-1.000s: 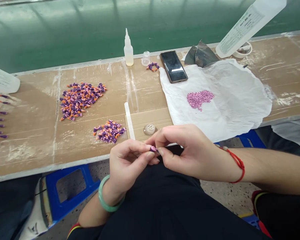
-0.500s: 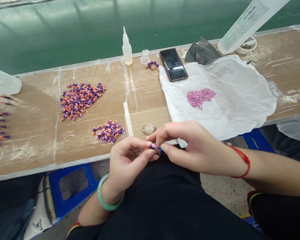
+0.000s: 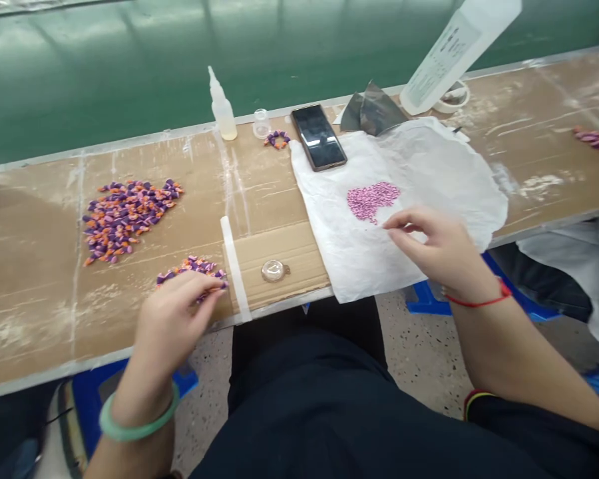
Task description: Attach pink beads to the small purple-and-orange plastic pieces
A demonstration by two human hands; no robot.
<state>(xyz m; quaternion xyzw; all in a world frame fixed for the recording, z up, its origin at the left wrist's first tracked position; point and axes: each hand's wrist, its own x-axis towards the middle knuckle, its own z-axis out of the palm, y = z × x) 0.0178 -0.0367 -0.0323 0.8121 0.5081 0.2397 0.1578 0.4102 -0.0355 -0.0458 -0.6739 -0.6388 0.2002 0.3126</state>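
Tiny purple piece point(image 3: 223, 285) at the fingertips of the left hand point(image 3: 172, 319), right by the small pile point(image 3: 192, 265) of purple, pink and orange bits; cannot tell if gripped or only touched. Hands well apart. Thumb and finger of the right hand point(image 3: 433, 254) nearly together, at the five o'clock edge of the pink heap point(image 3: 373, 199) on the white sheet point(image 3: 357, 263); cannot tell if pinching a bit. Green bangle point(image 3: 130, 432) on the left wrist, red string point(image 3: 503, 291) on the other. At ten o'clock from the small pile, a much bigger pile point(image 3: 127, 216) in the same colours. At three o'clock, past a white strip point(image 3: 234, 266), a round clear thing point(image 3: 272, 270) on flat cardboard point(image 3: 294, 243). At eleven o'clock from the pink heap, a black phone point(image 3: 319, 136). At nine o'clock from the phone, a little ring of purple and orange pieces point(image 3: 270, 140), then a small pointy bottle point(image 3: 223, 116). At two o'clock, dark bent sheets point(image 3: 379, 113), a big bottle point(image 3: 444, 66) and a roll of tape point(image 3: 462, 102). All on the brown bench point(image 3: 30, 266).
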